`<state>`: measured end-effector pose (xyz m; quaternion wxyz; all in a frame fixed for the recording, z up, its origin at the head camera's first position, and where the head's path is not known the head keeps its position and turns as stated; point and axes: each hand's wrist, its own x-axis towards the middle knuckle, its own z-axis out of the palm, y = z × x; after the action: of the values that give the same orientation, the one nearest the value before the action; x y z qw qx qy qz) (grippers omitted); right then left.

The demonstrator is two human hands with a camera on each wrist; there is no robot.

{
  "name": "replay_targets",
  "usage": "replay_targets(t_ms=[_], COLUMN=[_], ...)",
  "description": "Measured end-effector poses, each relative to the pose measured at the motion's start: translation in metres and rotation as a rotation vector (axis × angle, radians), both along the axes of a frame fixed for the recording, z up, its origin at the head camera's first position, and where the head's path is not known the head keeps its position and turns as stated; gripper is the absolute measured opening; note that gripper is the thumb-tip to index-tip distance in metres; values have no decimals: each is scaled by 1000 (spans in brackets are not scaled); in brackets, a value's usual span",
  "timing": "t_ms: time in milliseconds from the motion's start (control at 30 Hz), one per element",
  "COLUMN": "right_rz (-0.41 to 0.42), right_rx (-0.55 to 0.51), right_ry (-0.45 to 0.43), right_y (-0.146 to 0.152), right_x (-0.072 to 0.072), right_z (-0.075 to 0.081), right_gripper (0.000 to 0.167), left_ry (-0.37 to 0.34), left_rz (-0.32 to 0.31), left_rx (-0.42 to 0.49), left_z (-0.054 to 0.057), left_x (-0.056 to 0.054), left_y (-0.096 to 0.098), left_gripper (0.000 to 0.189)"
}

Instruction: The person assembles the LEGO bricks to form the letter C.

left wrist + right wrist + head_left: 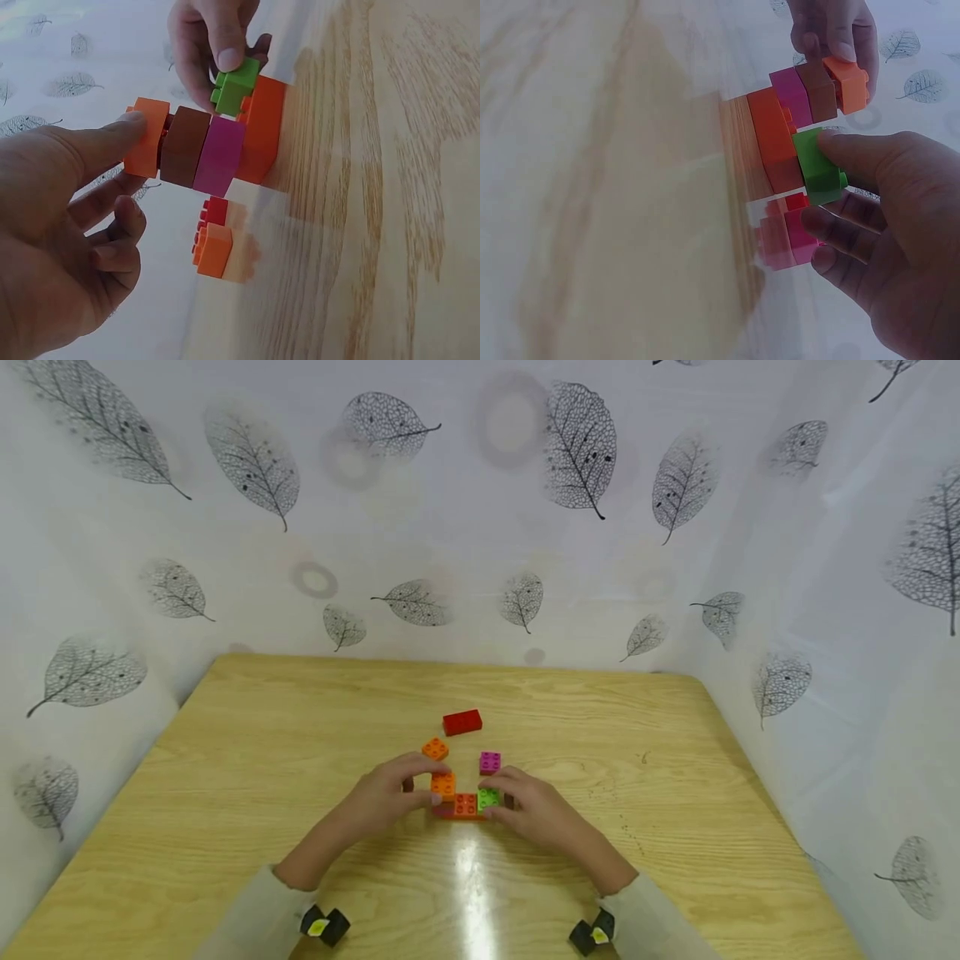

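Note:
My left hand [384, 795] pinches an orange toy building brick [443, 784] between thumb and fingers. This brick sits slightly askew atop a brown brick [184, 147], with a thin gap showing between them in both wrist views. Under the brown one is a magenta brick [219, 156], standing on one end of a longer red-orange brick [466, 805]. At the other end, my right hand [546, 810] pinches a green brick [487, 799] against the long brick's top. Whether the green brick is fully pressed down I cannot tell.
Beyond the hands lie a loose red brick [462, 722], a small orange brick [435, 748] and a magenta brick [490, 762]. They rest on a wooden table [600, 727]. A leaf-patterned curtain [465, 527] hangs behind it and along both sides.

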<state>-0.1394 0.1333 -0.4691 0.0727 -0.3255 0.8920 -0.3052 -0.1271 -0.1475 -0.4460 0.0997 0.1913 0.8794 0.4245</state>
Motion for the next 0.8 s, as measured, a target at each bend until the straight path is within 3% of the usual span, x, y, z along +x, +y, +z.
replay_targets(t_ms=[200,533,667,800], right_rz=[6,-6,-3,1], right_rx=[-6,7,-1,-9], right_ry=[-5,-26,-32,-41], right_y=[2,2,1,0], right_x=[-1,-1,-1,0], right_z=[0,0,1,1], right_gripper=[39,40,40,40], left_ry=[52,37,16,-29], left_rz=[10,23,16,-15], left_rx=[-88,-125,-101,-23], left_z=[2,4,3,2], left_x=[1,0,0,-1], left_y=[4,4,4,0], left_gripper=[35,37,37,38])
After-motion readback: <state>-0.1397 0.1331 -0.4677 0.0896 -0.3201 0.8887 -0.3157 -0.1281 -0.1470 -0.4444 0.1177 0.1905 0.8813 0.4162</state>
